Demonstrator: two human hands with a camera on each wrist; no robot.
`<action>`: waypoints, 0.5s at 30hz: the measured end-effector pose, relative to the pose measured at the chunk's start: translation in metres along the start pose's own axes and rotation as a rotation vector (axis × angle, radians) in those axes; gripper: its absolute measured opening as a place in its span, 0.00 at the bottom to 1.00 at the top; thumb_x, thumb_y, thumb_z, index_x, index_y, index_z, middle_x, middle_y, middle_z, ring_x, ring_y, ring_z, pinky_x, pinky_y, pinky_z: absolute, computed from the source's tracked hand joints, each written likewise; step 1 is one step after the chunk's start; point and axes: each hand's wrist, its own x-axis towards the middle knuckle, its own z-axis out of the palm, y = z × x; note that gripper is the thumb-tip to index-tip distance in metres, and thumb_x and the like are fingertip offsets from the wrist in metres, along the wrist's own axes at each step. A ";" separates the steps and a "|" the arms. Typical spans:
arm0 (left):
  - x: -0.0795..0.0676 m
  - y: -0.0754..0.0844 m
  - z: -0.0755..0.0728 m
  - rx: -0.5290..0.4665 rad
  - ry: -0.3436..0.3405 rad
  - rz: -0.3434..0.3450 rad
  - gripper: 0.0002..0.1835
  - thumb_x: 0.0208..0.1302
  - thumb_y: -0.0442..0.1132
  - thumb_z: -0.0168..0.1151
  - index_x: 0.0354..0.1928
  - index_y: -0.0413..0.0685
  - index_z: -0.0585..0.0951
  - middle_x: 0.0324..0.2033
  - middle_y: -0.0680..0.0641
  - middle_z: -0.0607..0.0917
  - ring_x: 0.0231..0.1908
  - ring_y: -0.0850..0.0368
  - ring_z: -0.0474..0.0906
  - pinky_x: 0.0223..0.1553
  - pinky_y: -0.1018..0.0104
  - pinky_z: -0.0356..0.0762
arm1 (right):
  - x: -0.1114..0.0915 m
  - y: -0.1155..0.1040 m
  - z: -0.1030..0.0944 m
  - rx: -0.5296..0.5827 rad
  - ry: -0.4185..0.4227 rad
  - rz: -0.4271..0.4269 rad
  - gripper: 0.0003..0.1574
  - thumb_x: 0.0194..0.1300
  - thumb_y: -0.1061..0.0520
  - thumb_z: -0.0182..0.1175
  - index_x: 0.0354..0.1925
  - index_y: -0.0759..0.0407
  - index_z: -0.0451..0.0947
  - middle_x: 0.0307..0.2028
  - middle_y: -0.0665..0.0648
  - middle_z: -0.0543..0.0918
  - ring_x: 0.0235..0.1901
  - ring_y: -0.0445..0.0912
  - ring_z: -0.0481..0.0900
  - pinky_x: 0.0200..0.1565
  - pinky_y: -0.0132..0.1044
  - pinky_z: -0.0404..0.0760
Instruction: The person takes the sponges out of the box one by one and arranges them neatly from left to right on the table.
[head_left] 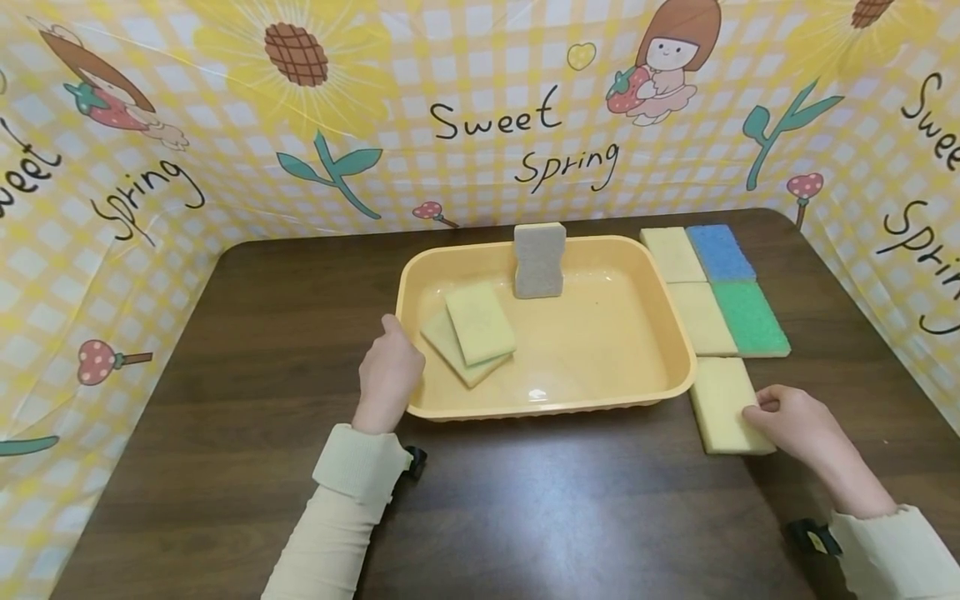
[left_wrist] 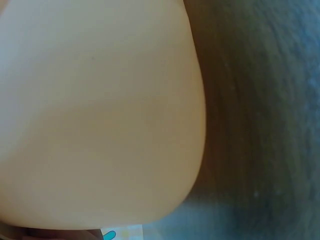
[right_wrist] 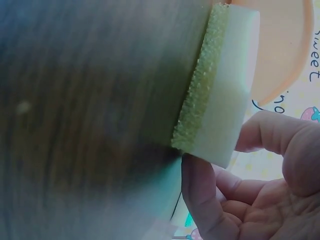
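Note:
My right hand (head_left: 802, 425) pinches the right edge of a pale yellow sponge (head_left: 726, 404) lying on the table at the tray's front right corner. In the right wrist view the thumb is on the sponge's (right_wrist: 225, 95) smooth face and a finger is under its edge; its underside is a coarse yellow layer. My left hand (head_left: 390, 371) grips the left rim of a yellow plastic tray (head_left: 600, 358), with most of its fingers hidden. The tray's wall (left_wrist: 110, 125) fills much of the left wrist view.
Two overlapping pale yellow sponges (head_left: 482, 321) lie in the tray's left part. A grey sponge (head_left: 540, 260) leans upright on its back wall. Right of the tray are two pale yellow sponges (head_left: 701, 318), a blue sponge (head_left: 722, 252) and a green sponge (head_left: 750, 317).

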 end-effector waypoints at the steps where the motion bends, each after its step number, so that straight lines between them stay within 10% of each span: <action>1: 0.000 0.000 0.000 0.001 0.000 0.000 0.17 0.63 0.32 0.45 0.52 0.33 0.61 0.29 0.34 0.80 0.26 0.44 0.77 0.23 0.55 0.70 | 0.000 0.000 0.000 -0.002 0.003 0.002 0.32 0.64 0.51 0.51 0.50 0.81 0.68 0.45 0.78 0.77 0.39 0.61 0.78 0.37 0.47 0.76; 15: 0.001 0.000 0.001 0.013 0.012 0.005 0.16 0.62 0.32 0.45 0.51 0.33 0.61 0.28 0.33 0.80 0.26 0.41 0.79 0.23 0.52 0.71 | -0.004 -0.003 -0.001 -0.010 0.017 0.002 0.33 0.66 0.51 0.48 0.53 0.82 0.66 0.48 0.79 0.75 0.41 0.63 0.77 0.39 0.49 0.75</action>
